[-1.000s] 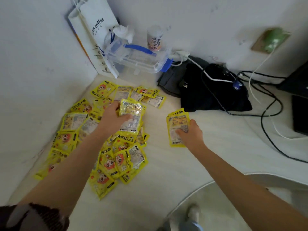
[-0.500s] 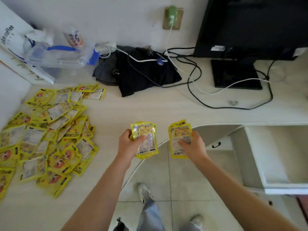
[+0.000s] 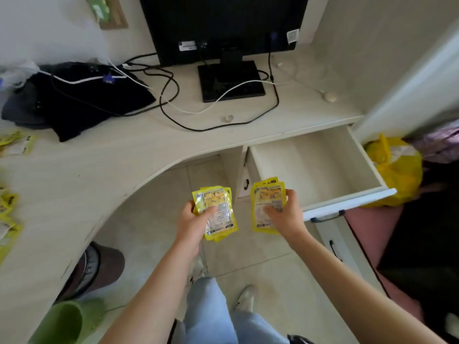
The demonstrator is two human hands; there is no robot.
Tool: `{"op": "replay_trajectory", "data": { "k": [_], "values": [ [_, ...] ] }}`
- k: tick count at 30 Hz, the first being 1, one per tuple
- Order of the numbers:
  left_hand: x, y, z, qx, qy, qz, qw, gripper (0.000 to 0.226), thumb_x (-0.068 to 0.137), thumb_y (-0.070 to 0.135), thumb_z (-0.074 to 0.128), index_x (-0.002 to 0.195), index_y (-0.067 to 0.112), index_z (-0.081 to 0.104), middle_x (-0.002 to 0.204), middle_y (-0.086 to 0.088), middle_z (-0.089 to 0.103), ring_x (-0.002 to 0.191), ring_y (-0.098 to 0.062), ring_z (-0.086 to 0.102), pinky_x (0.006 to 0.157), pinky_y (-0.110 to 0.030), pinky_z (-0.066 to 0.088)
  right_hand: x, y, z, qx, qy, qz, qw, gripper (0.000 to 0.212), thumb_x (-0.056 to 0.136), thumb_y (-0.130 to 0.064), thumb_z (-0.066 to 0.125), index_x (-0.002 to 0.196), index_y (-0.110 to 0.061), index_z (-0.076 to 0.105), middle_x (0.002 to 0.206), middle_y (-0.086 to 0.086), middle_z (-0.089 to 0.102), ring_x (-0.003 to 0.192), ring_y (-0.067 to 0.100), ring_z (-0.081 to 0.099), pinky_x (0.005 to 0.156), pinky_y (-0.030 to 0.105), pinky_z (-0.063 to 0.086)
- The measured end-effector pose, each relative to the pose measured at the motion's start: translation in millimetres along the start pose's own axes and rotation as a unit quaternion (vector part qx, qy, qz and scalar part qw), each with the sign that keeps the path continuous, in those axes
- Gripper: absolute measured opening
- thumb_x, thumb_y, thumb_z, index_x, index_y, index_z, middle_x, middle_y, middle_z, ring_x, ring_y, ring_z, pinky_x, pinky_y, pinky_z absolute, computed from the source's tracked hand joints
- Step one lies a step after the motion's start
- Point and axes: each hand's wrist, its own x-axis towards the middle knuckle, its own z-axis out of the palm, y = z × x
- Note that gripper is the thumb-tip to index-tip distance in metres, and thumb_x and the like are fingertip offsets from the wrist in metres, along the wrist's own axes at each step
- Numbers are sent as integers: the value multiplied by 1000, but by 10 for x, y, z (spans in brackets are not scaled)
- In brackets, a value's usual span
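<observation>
Holding two separate stacks, the person stands before the pale curved bench with both hands out over the tiled floor.

Left hand: fingers curled behind a small stack of yellow printed foil sachets, thumb pressed across its face. The grip is closed on the stack.

Right hand: fingers wrapped round the right edge of a second stack of yellow printed sachets, thumb on the front. The grip is likewise closed.

Both stacks are held roughly upright, side by side and apart. The second stack sits just beside the front left corner of the open white drawer, outside it.

Loose yellow sachets lie on the bench at the far left edge. A black monitor on its stand, tangled black and white cables and a dark folded cloth occupy the back of the bench. A yellow plastic bag sits to the right of the drawer.
</observation>
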Motion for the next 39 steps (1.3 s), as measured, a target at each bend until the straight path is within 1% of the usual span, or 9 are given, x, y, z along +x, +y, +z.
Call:
{"op": "replay_trajectory", "data": {
  "k": [4,10,13,17,23,26,30,33,39],
  "values": [
    [-41,33,529,12,-21,-5,1000,23,79,10,75,94,16,59,88,-1,70,72,-15,67,57,-25,51,170,193,-408,41,16,28,999,54,84,-11,65,128,-22,37,90,-4,58,91,24,59,74,36,53],
    [224,204,1290,27,-47,-10,998,23,79,14,75,93,20,59,90,0,71,71,-9,68,55,-22,51,764,300,-802,2,27,50,998,47,81,-16,67,123,-17,44,98,-1,60,99,27,61,86,44,54],
    [378,249,1591,40,-42,-14,998,22,80,12,74,87,23,56,87,2,70,63,1,64,45,-13,47,1077,306,-927,-24,16,54,998,38,83,-17,66,117,-16,50,99,-1,59,92,23,59,75,32,50],
    [783,363,2143,69,-54,-34,996,25,82,11,73,84,25,53,87,3,68,68,-4,62,45,-11,46,1708,272,-1087,-42,0,71,997,30,84,-15,65,112,-15,54,96,-1,61,85,20,59,65,22,42],
    [1303,343,2704,160,-17,-65,985,23,76,15,72,94,11,58,96,-10,69,86,-27,68,80,-45,57,2461,285,-1158,-91,-22,89,992,30,82,-18,66,109,-12,56,97,3,64,86,23,61,69,26,45],
    [1531,327,2870,177,11,-89,980,28,77,15,68,101,7,55,102,-11,64,90,-29,65,79,-37,55,2753,317,-1110,-107,-37,94,989,30,81,-18,66,108,-11,56,98,6,65,94,30,63,70,27,45],
    [1799,201,3010,212,38,-102,971,29,73,14,67,101,11,56,103,-12,65,92,-31,65,82,-44,55,3076,417,-1010,-138,-66,82,985,29,81,-17,63,107,-9,55,102,10,67,96,33,62,69,27,42],
    [1905,188,3129,226,57,-96,968,37,78,14,67,111,11,53,106,-8,59,98,-29,60,88,-41,51,3302,500,-904,-141,-91,77,983,30,80,-16,64,108,-10,56,101,11,68,95,33,63,73,31,48],
    [2281,83,3329,201,118,-122,965,42,83,11,63,123,6,50,119,-12,60,106,-32,60,84,-32,46,3720,653,-649,-91,-118,91,985,34,74,-16,69,106,-14,59,99,9,69,92,30,66,79,40,57]
  ]
}}
